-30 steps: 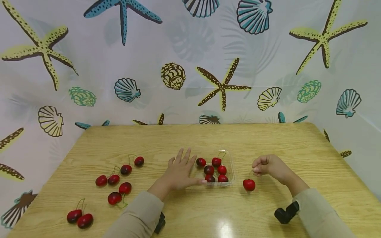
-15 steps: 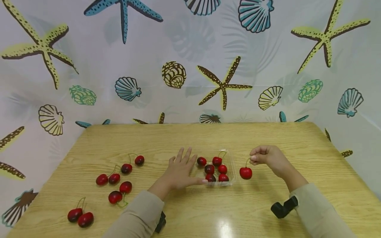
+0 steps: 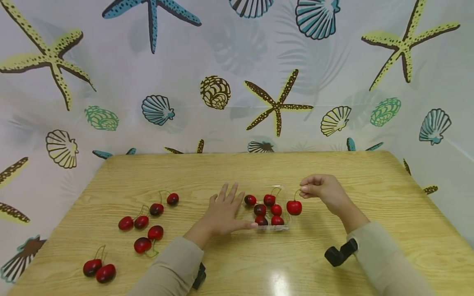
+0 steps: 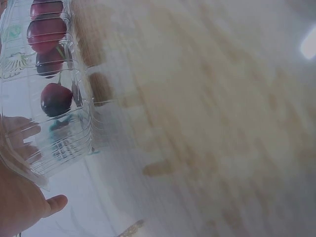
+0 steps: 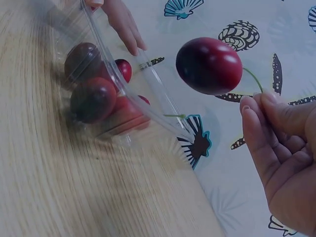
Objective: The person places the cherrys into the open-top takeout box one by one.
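Pinched by its green stem, a red cherry (image 3: 294, 207) hangs from my right hand (image 3: 321, 192), right by the right rim of a clear plastic box (image 3: 286, 227). The right wrist view shows thumb and fingertips on the stem of that dark red cherry (image 5: 209, 66). My left hand (image 3: 222, 213) spreads its fingers along the box's left side, thumb reaching along the front edge. Inside the box lie several cherries (image 3: 275, 210), one with its stem sticking up at the back. In the left wrist view the box's ribbed wall (image 4: 74, 143) stands beside my left hand (image 4: 24, 202).
Several loose cherries lie on the left of the wooden table (image 3: 237, 267), among them a stemmed pair (image 3: 99, 269) near the front. Another pair (image 3: 149, 239) sits closer to my left forearm. A shell-patterned cloth (image 3: 177, 53) hangs behind the table.
My right hand has risen and moved left with the cherry, from right of the box to its right rim. The left hand and the loose cherries have stayed where they were.
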`<state>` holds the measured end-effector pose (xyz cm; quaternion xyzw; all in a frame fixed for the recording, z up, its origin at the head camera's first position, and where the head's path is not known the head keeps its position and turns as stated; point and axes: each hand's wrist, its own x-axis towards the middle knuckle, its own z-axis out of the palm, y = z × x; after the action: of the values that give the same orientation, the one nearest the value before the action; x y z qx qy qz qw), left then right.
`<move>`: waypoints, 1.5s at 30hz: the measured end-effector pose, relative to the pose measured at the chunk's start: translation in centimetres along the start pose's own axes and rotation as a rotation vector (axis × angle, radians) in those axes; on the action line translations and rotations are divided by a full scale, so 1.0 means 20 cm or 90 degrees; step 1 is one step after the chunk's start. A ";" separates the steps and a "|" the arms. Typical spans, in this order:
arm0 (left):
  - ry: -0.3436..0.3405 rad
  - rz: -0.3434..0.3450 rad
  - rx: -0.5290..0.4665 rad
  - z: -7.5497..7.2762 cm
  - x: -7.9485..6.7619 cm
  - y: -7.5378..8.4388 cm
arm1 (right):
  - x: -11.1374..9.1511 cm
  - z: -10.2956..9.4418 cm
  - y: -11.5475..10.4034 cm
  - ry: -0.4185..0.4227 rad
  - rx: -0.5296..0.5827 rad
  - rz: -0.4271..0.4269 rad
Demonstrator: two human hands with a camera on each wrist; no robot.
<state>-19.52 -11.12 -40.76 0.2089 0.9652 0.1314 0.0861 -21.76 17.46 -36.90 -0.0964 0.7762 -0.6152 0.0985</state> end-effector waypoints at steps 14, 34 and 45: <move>-0.001 0.002 -0.001 0.00 0.00 0.00 | 0.08 0.13 0.01 -0.010 0.033 -0.009; -0.009 -0.008 0.005 0.01 0.01 -0.01 | 0.17 0.22 0.07 -0.040 -0.029 0.029; -0.012 -0.001 0.006 0.00 0.00 0.00 | 0.20 0.26 0.06 -0.050 -0.082 0.045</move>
<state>-19.63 -11.13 -40.76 0.2100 0.9651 0.1248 0.0944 -24.19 11.76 -39.43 -0.0994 0.8124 -0.5561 0.1442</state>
